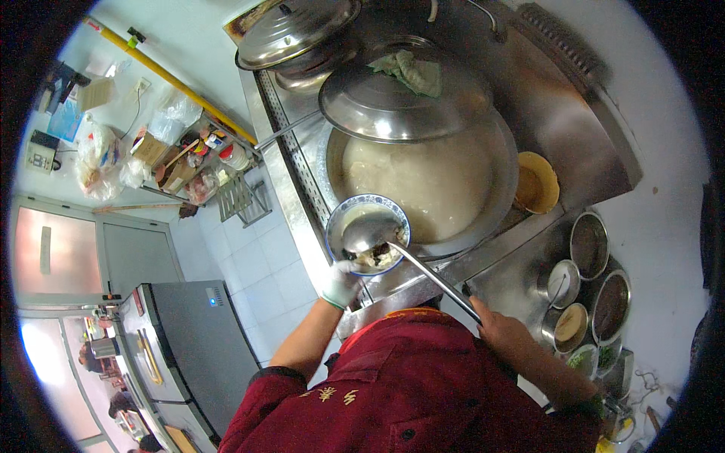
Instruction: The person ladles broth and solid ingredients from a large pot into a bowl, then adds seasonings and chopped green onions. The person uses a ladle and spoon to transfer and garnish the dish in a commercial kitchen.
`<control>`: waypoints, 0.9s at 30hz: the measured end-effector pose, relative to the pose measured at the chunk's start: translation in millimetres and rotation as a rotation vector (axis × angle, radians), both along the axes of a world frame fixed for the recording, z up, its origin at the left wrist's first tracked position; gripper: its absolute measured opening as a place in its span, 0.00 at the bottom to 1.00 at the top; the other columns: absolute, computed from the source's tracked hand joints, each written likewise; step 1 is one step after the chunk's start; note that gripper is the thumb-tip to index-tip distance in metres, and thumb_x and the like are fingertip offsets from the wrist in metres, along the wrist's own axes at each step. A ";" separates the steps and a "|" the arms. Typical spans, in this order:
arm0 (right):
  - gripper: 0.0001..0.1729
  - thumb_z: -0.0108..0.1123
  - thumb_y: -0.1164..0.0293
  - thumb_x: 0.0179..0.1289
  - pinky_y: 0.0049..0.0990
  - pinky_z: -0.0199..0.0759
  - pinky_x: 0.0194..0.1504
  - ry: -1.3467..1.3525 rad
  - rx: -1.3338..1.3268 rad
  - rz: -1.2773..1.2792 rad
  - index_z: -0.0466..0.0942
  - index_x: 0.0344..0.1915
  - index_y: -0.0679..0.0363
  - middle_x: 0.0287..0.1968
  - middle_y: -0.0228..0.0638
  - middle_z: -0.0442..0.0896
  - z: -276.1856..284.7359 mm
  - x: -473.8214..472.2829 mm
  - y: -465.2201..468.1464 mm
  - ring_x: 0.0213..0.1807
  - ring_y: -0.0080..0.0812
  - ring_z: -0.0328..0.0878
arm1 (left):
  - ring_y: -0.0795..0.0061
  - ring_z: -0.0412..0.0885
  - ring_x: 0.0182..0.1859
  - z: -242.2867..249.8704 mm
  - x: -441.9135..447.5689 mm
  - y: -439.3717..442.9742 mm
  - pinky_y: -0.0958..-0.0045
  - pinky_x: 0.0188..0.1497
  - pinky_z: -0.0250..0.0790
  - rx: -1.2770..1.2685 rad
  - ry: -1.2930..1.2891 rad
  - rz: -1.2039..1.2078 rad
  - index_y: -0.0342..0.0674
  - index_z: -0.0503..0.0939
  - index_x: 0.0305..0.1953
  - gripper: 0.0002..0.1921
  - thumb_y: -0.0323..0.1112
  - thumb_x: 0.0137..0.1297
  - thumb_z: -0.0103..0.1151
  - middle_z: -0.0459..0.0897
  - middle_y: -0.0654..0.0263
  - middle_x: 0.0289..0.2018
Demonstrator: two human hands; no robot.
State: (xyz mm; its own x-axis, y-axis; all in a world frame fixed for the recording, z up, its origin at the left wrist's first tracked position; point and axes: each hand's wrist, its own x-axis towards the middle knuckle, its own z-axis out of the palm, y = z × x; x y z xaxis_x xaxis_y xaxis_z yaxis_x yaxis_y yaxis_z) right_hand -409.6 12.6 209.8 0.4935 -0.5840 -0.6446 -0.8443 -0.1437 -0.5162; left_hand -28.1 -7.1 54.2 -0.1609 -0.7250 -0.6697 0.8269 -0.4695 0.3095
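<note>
In a white glove, my left hand [342,285] grips the near rim of a blue-and-white patterned bowl [334,229]. Pale and dark pieces of food [382,256] lie in the bowl. My bare right hand [498,331] is closed around the long metal handle of a ladle [368,229], whose head is inside the bowl. Just beyond the bowl is a very large pot [504,187] of cloudy, pale broth [422,178]. A metal lid [351,107] covers the pot's far part, with a crumpled cloth [410,71] lying on it.
A second lidded pot [300,34] stands at the back left of the steel stove. Right of the broth pot sits a yellow basin [541,181]. Several metal containers [589,246] line the right counter. At left are a cluttered shelf [192,153], a folding stool [241,198] and a grey-topped cabinet [198,345].
</note>
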 end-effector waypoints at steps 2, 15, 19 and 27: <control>0.39 0.47 0.56 0.78 0.54 0.78 0.47 -0.068 -0.021 -0.087 0.47 0.79 0.60 0.49 0.65 0.82 -11.2 1.1 15.9 0.47 0.64 0.83 | 0.60 0.82 0.58 -8.6 -24.2 21.6 0.60 0.63 0.76 -0.127 -0.084 0.062 0.29 0.70 0.65 0.32 0.27 0.56 0.59 0.83 0.56 0.57; 0.43 0.46 0.51 0.79 0.51 0.77 0.52 -0.138 0.023 -0.251 0.42 0.80 0.60 0.54 0.66 0.80 -27.7 9.1 59.0 0.50 0.64 0.83 | 0.52 0.74 0.69 -27.8 -6.6 6.4 0.51 0.73 0.67 -0.325 0.025 -0.046 0.31 0.65 0.70 0.33 0.33 0.63 0.58 0.74 0.48 0.67; 0.45 0.50 0.54 0.77 0.51 0.78 0.49 -0.048 -0.033 -0.126 0.42 0.80 0.63 0.52 0.65 0.80 -28.4 25.1 58.1 0.46 0.62 0.84 | 0.54 0.76 0.67 -21.8 -9.0 2.0 0.53 0.73 0.68 -0.328 0.079 -0.078 0.32 0.63 0.71 0.35 0.31 0.63 0.58 0.74 0.49 0.67; 0.46 0.55 0.72 0.69 0.46 0.82 0.35 0.324 -0.256 0.190 0.43 0.80 0.65 0.40 0.55 0.81 25.1 14.3 39.6 0.35 0.54 0.85 | 0.60 0.81 0.59 -7.9 -1.3 -4.5 0.56 0.61 0.79 -0.315 -0.032 -0.070 0.35 0.69 0.67 0.31 0.31 0.62 0.62 0.80 0.54 0.59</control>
State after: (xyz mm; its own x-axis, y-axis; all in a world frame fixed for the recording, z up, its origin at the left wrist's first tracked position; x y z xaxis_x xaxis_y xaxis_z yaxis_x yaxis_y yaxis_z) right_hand -395.4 52.2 234.9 0.4035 -0.6633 -0.6303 -0.9030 -0.3999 -0.1573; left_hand -29.5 -11.5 46.2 -0.2007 -0.8853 -0.4195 0.7834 -0.4021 0.4739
